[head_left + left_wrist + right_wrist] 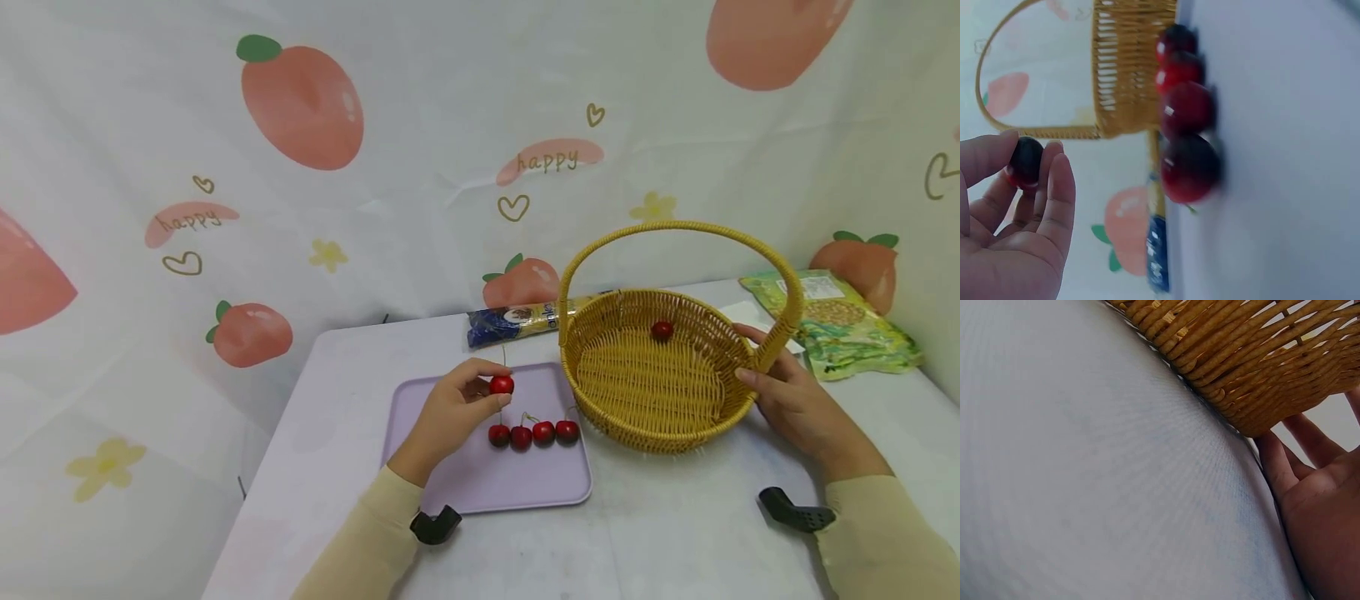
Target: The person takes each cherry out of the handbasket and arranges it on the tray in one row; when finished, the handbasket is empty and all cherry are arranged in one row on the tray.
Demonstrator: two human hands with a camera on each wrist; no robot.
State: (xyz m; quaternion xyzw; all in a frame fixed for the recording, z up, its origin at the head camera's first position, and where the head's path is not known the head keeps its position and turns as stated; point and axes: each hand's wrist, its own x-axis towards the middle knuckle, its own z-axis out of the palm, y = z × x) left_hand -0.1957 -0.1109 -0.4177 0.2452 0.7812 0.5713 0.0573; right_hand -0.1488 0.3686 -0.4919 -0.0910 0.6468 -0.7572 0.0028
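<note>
My left hand [450, 410] pinches a dark red cherry [502, 385] between thumb and fingers, with its stem pointing up. It is raised above a pale purple tray [495, 487]. In the left wrist view that cherry [1026, 160] sits at the fingertips. Several more cherries [543, 433] lie in a row on the tray's right half. To the right stands a yellow woven basket [652, 437] with a tall arched handle; a single cherry [662, 331] lies inside near its back wall. My right hand [797, 408] grips the basket's right side, at the foot of the handle.
A blue and gold packet [510, 323] lies along the back of the white table [600, 550], partly behind the basket. At the back right lies a green and yellow bag [840, 321]. A patterned cloth [420, 192] hangs right behind the table.
</note>
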